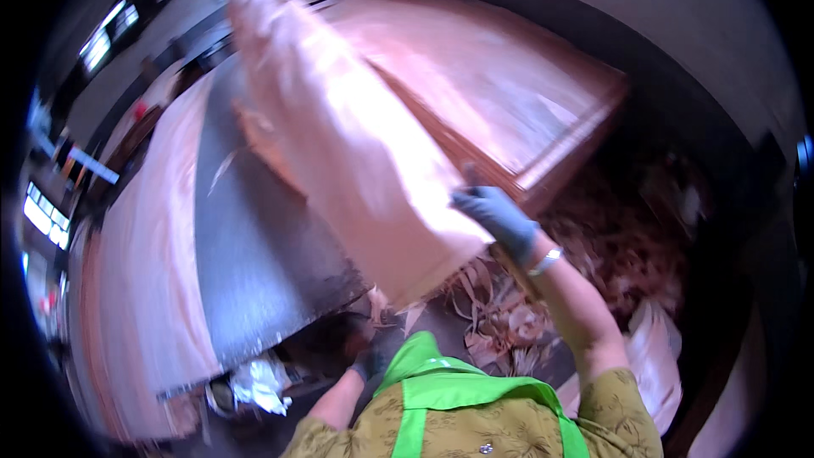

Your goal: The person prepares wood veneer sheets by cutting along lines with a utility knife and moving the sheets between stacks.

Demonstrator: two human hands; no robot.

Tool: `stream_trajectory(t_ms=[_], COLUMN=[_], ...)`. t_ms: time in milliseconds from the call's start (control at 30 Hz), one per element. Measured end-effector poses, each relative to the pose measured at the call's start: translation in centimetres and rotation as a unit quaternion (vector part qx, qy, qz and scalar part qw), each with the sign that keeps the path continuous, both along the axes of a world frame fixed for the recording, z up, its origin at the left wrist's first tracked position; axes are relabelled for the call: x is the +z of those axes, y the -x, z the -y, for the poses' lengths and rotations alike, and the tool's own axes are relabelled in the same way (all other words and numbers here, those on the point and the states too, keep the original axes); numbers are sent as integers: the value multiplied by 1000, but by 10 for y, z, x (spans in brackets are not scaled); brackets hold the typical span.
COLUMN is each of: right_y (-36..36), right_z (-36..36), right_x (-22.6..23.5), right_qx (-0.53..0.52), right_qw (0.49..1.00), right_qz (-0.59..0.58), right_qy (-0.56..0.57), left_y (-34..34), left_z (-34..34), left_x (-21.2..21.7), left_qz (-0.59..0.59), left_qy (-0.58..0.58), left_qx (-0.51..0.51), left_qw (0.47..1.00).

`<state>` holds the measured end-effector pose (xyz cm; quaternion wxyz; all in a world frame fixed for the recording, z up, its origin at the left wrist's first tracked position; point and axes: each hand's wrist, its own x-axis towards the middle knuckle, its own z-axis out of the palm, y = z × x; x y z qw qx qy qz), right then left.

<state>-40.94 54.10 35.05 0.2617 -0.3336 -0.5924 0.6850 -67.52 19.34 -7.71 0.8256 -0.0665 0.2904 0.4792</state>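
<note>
A large, thin sheet of pale pinkish wood veneer point(356, 144) is raised and curved, stretching from near my body toward the far left. My right hand point(496, 216), in a grey-blue glove, is closed on the sheet's near right corner. Below the sheet's near end, close to my green apron, is my left hand point(369, 362) in a dark glove. Shadow and blur hide its fingers. Under the raised sheet lies a dark, smooth tabletop point(254, 246).
Veneer sheets point(157, 246) cover the table's left side. A thick veneer stack point(483, 68) stands at the far right. Torn veneer scraps point(517, 322) litter the floor at right, and a crumpled white plastic bag point(261, 386) sits below the table's near edge.
</note>
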Motion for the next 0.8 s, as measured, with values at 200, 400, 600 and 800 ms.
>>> stream_trajectory(t_ms=[200, 400, 600, 800], right_y=[-102, -168, -246, -296], right_z=[-132, -271, -397, -521], right_x=[-3, 38, 72, 69], right_qx=[-83, -88, -82, -47], right_qw=[997, 996, 993, 999], right_qz=[5, 20, 60, 5], right_qy=[-6, 9, -55, 21], left_y=[-81, -130, -170, -166], left_z=[-127, -281, -454, -527], left_x=[9, 6, 43, 44], left_qz=[-112, -39, 35, 19], left_qy=[90, 78, 91, 110], left_qx=[190, 384, 533, 669], left_qw=[971, 919, 840, 735])
